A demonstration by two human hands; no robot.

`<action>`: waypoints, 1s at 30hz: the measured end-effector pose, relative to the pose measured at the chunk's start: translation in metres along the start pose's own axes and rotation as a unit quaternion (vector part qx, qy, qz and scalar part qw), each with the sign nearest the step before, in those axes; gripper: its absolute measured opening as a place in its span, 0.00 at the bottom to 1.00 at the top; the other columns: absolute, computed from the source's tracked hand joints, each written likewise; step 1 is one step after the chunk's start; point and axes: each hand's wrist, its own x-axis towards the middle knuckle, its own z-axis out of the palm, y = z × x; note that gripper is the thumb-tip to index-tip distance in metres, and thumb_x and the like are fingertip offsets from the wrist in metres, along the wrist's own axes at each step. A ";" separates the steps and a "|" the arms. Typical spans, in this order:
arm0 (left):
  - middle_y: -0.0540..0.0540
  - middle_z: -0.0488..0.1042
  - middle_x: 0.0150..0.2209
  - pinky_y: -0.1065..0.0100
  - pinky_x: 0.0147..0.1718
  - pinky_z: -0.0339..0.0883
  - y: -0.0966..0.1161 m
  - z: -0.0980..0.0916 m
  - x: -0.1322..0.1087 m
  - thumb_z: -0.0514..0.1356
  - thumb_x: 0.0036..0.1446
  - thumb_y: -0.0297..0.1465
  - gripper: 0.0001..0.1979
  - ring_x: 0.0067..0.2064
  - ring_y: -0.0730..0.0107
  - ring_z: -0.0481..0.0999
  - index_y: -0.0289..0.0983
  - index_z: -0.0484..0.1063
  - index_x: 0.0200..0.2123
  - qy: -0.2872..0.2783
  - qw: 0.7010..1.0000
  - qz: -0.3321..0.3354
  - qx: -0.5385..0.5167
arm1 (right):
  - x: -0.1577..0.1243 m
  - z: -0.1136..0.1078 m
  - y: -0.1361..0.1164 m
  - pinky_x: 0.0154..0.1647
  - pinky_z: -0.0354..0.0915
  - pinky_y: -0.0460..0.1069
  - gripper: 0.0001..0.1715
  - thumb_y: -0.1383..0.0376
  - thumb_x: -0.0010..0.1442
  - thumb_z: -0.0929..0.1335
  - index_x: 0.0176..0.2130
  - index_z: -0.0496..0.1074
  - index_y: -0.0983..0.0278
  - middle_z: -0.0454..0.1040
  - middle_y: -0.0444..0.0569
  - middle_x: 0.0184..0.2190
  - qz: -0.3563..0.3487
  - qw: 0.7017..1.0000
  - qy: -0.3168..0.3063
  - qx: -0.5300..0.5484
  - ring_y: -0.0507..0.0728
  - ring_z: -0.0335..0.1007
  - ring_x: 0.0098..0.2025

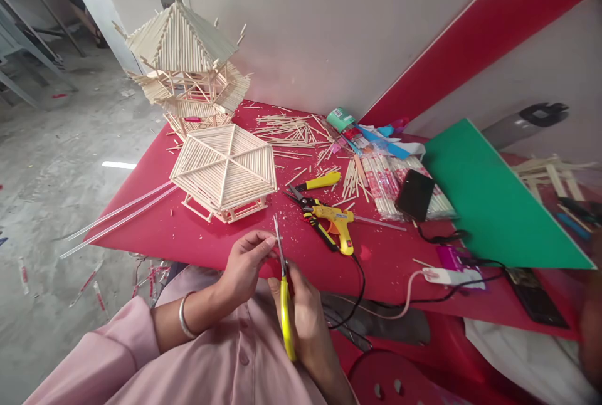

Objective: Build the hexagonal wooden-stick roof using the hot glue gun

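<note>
My right hand [303, 311] is wrapped round yellow-handled scissors [285, 305], whose thin blades point up and away from me. Close beside the blades, my left hand [249, 264] is closed in a pinch; whatever lies between its fingertips is too small to make out. Just beyond my hands sits a six-sided roof [226, 170] of thin wooden sticks on a low stick frame. A tiered stick pagoda [188, 60] rises behind it. To the right lie a yellow glue gun [336, 223], black-and-yellow cutters [320, 223] and a yellow-handled knife [322, 180].
Loose sticks [291, 131] are strewn over the red table [145, 204]. Wrapped stick packs [383, 185], a green board [498, 198] and a phone [536, 298] lie rightward. A black cable [360, 292] hangs past the front edge. Clear glue sticks [117, 217] jut out left.
</note>
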 end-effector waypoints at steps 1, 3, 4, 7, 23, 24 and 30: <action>0.48 0.75 0.26 0.73 0.30 0.68 0.001 -0.001 -0.001 0.78 0.41 0.41 0.20 0.27 0.76 0.72 0.33 0.78 0.28 -0.001 1.000 0.001 0.001 | 0.000 0.000 -0.002 0.33 0.69 0.48 0.20 0.51 0.68 0.64 0.45 0.73 0.64 0.78 0.50 0.33 0.001 1.000 0.000 0.003 0.56 0.75 0.31; 0.49 0.75 0.25 0.74 0.30 0.68 0.002 -0.001 -0.003 0.77 0.41 0.40 0.19 0.27 0.76 0.72 0.33 0.77 0.28 -0.003 1.000 0.006 0.002 | 0.000 0.001 -0.005 0.34 0.69 0.47 0.20 0.52 0.68 0.64 0.46 0.73 0.64 0.78 0.51 0.34 -0.001 1.000 0.000 0.007 0.56 0.76 0.32; 0.49 0.75 0.25 0.74 0.31 0.68 0.003 -0.001 -0.003 0.77 0.42 0.40 0.19 0.27 0.77 0.72 0.34 0.77 0.28 -0.003 1.000 0.012 0.002 | 0.000 0.002 -0.006 0.35 0.69 0.47 0.20 0.52 0.68 0.64 0.47 0.73 0.64 0.79 0.51 0.35 -0.003 1.000 0.001 0.007 0.56 0.76 0.34; 0.49 0.76 0.26 0.74 0.32 0.68 0.004 -0.001 -0.005 0.77 0.42 0.39 0.18 0.28 0.76 0.72 0.34 0.77 0.27 0.001 1.000 0.025 0.005 | -0.001 0.006 -0.005 0.35 0.69 0.47 0.21 0.52 0.69 0.64 0.47 0.74 0.65 0.79 0.51 0.34 0.002 1.000 0.000 0.006 0.56 0.77 0.34; 0.48 0.74 0.25 0.74 0.24 0.63 0.014 -0.011 -0.001 0.75 0.42 0.45 0.21 0.25 0.76 0.68 0.34 0.76 0.27 0.018 0.999 0.022 0.034 | 0.020 -0.001 0.032 0.24 0.63 0.49 0.25 0.58 0.65 0.66 0.57 0.75 0.68 0.80 0.59 0.35 0.003 0.912 0.094 -0.400 0.62 0.78 0.30; 0.48 0.73 0.24 0.74 0.24 0.62 0.015 -0.012 -0.001 0.75 0.43 0.45 0.21 0.25 0.76 0.68 0.34 0.76 0.27 0.014 0.999 0.030 0.042 | 0.022 -0.001 0.032 0.26 0.65 0.49 0.24 0.60 0.66 0.66 0.57 0.74 0.68 0.80 0.60 0.37 -0.015 0.907 0.097 -0.409 0.62 0.79 0.33; 0.49 0.71 0.23 0.72 0.26 0.63 0.026 -0.014 -0.002 0.73 0.50 0.45 0.18 0.25 0.74 0.68 0.36 0.80 0.28 -0.020 0.984 0.113 0.138 | 0.032 -0.008 0.005 0.39 0.70 0.48 0.19 0.58 0.72 0.63 0.48 0.79 0.65 0.81 0.55 0.40 -0.121 0.950 0.139 -0.254 0.58 0.79 0.40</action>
